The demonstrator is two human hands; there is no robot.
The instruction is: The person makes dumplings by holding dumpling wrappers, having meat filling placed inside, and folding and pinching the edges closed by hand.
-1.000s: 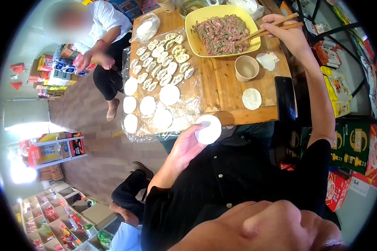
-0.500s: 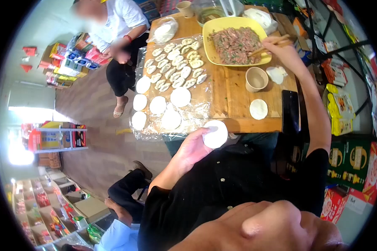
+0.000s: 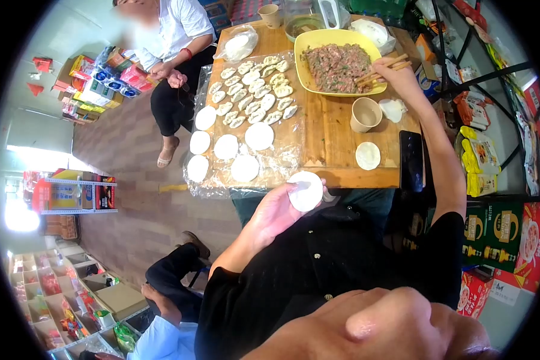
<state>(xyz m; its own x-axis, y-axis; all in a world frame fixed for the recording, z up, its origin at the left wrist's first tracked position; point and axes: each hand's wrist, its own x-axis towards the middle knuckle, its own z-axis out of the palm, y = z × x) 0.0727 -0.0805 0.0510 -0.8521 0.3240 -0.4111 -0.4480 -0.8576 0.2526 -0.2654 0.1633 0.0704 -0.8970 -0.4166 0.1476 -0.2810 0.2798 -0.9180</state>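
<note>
A round white dumpling wrapper (image 3: 306, 192) rests in my left hand (image 3: 274, 215), its edge held by the thumb, just off the table's near edge. My right hand (image 3: 396, 75) grips a pair of chopsticks (image 3: 376, 72), whose tips are in the minced meat filling (image 3: 336, 67). That filling, flecked with green, lies in a yellow basin (image 3: 303, 42). Several shaped dumplings (image 3: 256, 104) sit in rows on plastic film at the left of the table. Closer to me on the film are loose round wrappers (image 3: 245, 168), and another wrapper (image 3: 368, 156) lies on bare wood.
Near the basin stands a paper cup (image 3: 366, 115), with a crumpled white piece (image 3: 392, 110) beside it. A dark phone (image 3: 411, 161) lies along the table's right edge. Across the table sits a person in a white shirt (image 3: 183, 24). Shelving with packets (image 3: 480, 156) is at the right.
The wrapper in my left hand is tilted slightly differently. My right hand and the chopsticks stay at the filling, having shifted only a little. The seated person's hands have moved slightly.
</note>
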